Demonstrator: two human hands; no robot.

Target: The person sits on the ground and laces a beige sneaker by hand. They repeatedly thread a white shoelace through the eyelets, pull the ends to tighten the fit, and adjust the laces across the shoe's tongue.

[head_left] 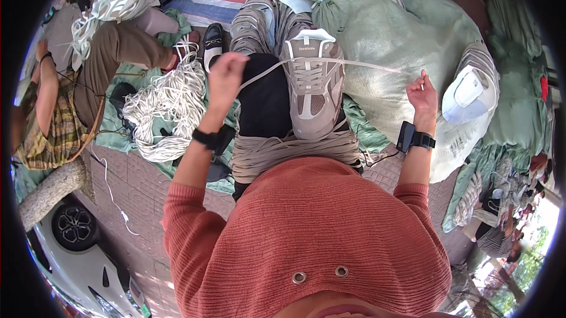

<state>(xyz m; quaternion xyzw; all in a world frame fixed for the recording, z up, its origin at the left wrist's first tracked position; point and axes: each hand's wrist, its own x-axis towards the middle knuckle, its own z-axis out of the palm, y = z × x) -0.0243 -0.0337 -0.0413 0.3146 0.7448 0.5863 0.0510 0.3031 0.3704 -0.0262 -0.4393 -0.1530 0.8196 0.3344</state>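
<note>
A grey-beige sneaker upper (317,91) rests over my thighs, its lace-up front facing up. A pale shoelace (365,63) runs through its top eyelets and stretches out to both sides. On the right, my right hand (422,93) is closed, pinching the lace near its end between thumb and fingers. My left hand (226,79), slightly smeared by motion, is raised beside the upper with its fingers closed on the other side of the same lace. A thick bundle of beige laces (295,152) lies across my lap.
Stacked shoe uppers (254,23) stand beyond my knees. A pile of white laces (168,109) lies to the left, near a seated person's leg (118,53). At right are a large pale-green sack (389,41) and a white-and-grey upper stack (469,94). A car (88,259) stands lower left.
</note>
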